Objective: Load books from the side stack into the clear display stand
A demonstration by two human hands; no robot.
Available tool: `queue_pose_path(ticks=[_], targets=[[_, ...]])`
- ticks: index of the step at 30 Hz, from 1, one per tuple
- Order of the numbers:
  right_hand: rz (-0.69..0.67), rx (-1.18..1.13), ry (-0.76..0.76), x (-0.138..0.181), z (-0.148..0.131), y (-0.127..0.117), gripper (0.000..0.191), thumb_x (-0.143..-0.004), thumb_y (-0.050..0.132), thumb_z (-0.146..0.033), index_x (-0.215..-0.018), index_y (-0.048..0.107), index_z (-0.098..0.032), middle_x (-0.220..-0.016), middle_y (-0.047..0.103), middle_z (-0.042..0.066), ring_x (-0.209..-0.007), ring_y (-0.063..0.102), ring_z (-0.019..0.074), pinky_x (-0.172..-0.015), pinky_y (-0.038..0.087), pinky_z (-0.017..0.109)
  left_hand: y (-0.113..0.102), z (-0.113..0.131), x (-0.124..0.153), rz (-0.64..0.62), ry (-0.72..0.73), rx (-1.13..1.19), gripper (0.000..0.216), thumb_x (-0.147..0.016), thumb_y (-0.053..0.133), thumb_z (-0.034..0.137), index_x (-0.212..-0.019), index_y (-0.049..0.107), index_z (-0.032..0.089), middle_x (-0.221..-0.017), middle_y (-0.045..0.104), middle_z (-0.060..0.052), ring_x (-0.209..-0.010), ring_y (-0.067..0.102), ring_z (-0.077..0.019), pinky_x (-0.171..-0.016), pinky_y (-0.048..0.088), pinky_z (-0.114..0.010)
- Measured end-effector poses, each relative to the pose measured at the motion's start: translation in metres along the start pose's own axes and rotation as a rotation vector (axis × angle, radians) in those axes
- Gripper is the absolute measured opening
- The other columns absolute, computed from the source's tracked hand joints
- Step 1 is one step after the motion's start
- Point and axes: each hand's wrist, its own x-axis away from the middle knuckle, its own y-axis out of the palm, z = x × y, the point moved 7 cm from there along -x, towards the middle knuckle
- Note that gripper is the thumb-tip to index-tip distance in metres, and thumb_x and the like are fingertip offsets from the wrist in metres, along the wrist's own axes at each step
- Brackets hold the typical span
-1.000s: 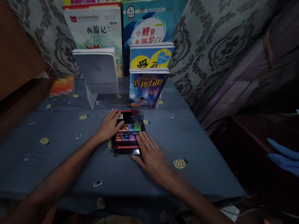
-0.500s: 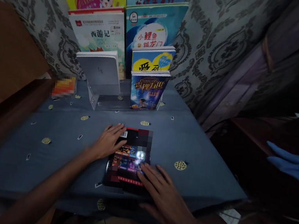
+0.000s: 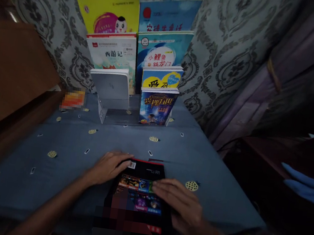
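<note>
A black book [image 3: 152,171] with a red edge, a white barcode and rows of small colourful pictures lies face up between my hands, near the front of the table. At its upper left corner is my left hand [image 3: 110,167], thumb over the cover by the barcode and fingers along the far edge. My right hand [image 3: 182,200] grips the right side, its fingers together across the cover and the thumb hidden. The book's near part looks raised at the table's front edge; blurred blocks cover some of it.
A clear acrylic stand [image 3: 116,117] holds several books in tiers, including a dark blue book [image 3: 156,107] in front and a grey-white one [image 3: 111,87]. An orange item [image 3: 73,100], partly blurred, sits at left. A blue glove [image 3: 310,187] shows at far right, beside the table [image 3: 198,154].
The book has come nearer to me and appears larger, its near side raised. My right hand has moved up its right side and closed on it. The view has tilted upward.
</note>
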Motion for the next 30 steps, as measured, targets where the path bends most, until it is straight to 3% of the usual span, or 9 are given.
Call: queue_pose_path(ticks=[4, 7, 10, 13, 16, 18, 20, 24, 30], targets=[[0.214, -0.053, 0.155, -0.013, 0.038, -0.014, 0.041, -0.098, 0.056, -0.031, -0.138, 0.059, -0.037, -0.113, 0.077, 0.005, -0.101, 0.073, 0.0257, -0.082, 0.064, 0.042, -0.002, -0.013, -0.008, 0.002, -0.056, 0.351, 0.049, -0.104, 0.034, 0.049, -0.123, 0.071, 0.023, -0.122, 0.075, -0.005, -0.115, 0.069, -0.0241, -0.102, 0.053, -0.040], [0.269, -0.084, 0.382, -0.021, 0.067, -0.017, 0.027, -0.097, 0.056, -0.041, -0.116, 0.073, -0.031, -0.103, 0.079, 0.005, -0.092, 0.075, 0.0258, -0.077, 0.063, 0.039, 0.000, -0.027, -0.009, 0.076, -0.112, 0.563, 0.055, -0.101, 0.036, 0.059, -0.117, 0.074, 0.022, -0.115, 0.077, -0.004, -0.110, 0.070, -0.0263, -0.099, 0.055, -0.041], [0.292, -0.159, 0.536, -0.036, 0.085, -0.015, 0.031, -0.094, 0.059, -0.050, -0.103, 0.076, -0.025, -0.099, 0.079, 0.006, -0.090, 0.075, 0.0262, -0.079, 0.061, 0.038, 0.001, -0.031, -0.008, 0.145, -0.131, 0.656, 0.062, -0.097, 0.037, 0.067, -0.116, 0.074, 0.020, -0.115, 0.076, -0.004, -0.114, 0.067, -0.0286, -0.106, 0.049, -0.045], [0.355, -0.289, 0.573, -0.055, 0.099, -0.013, 0.036, -0.087, 0.065, -0.055, -0.094, 0.075, -0.021, -0.094, 0.079, 0.007, -0.087, 0.073, 0.0253, -0.078, 0.059, 0.037, -0.003, -0.031, -0.010, 0.243, -0.151, 0.708, 0.064, -0.097, 0.037, 0.067, -0.119, 0.070, 0.017, -0.118, 0.074, -0.006, -0.118, 0.063, -0.0277, -0.110, 0.045, -0.043], [0.341, -0.396, 0.638, -0.068, 0.118, -0.004, 0.042, -0.083, 0.066, -0.061, -0.084, 0.071, -0.019, -0.077, 0.075, 0.004, -0.068, 0.069, 0.0201, -0.062, 0.053, 0.030, -0.008, -0.036, -0.012, 0.332, -0.200, 0.615, 0.056, -0.096, 0.043, 0.062, -0.116, 0.066, 0.016, -0.105, 0.074, -0.006, -0.100, 0.067, -0.0238, -0.092, 0.053, -0.035], [0.262, -0.356, 0.697, -0.070, 0.132, 0.004, 0.044, -0.083, 0.064, -0.062, -0.077, 0.068, -0.019, -0.065, 0.070, 0.002, -0.056, 0.062, 0.0169, -0.052, 0.045, 0.027, -0.007, -0.040, -0.015, 0.279, -0.248, 0.473, 0.047, -0.098, 0.040, 0.056, -0.105, 0.065, 0.016, -0.079, 0.070, -0.002, -0.074, 0.065, -0.0194, -0.070, 0.052, -0.029], [0.135, -0.167, 0.745, -0.067, 0.142, 0.010, 0.038, -0.083, 0.064, -0.057, -0.077, 0.069, -0.020, -0.060, 0.067, 0.000, -0.054, 0.059, 0.0163, -0.050, 0.039, 0.026, -0.004, -0.045, -0.017, 0.181, -0.295, 0.259, 0.038, -0.098, 0.039, 0.047, -0.091, 0.062, 0.018, -0.063, 0.061, 0.001, -0.060, 0.058, -0.0171, -0.060, 0.043, -0.027], [-0.078, 0.282, 0.782, -0.052, 0.153, 0.020, 0.027, -0.086, 0.066, -0.042, -0.103, 0.072, -0.021, -0.073, 0.071, 0.002, -0.066, 0.064, 0.0201, -0.056, 0.038, 0.027, -0.008, -0.050, -0.016, 0.102, -0.363, -0.116, 0.029, -0.098, 0.042, 0.035, -0.084, 0.061, 0.020, -0.068, 0.064, -0.002, -0.067, 0.062, -0.0194, -0.063, 0.038, -0.028], [-0.147, 0.430, 0.742, -0.048, 0.148, 0.026, 0.027, -0.094, 0.058, -0.035, -0.115, 0.068, -0.022, -0.087, 0.075, 0.005, -0.076, 0.069, 0.0225, -0.063, 0.044, 0.030, -0.017, -0.044, -0.032, 0.219, -0.288, -0.275, 0.024, -0.099, 0.043, 0.026, -0.111, 0.062, 0.019, -0.097, 0.071, -0.008, -0.093, 0.066, -0.0245, -0.080, 0.047, -0.033]])
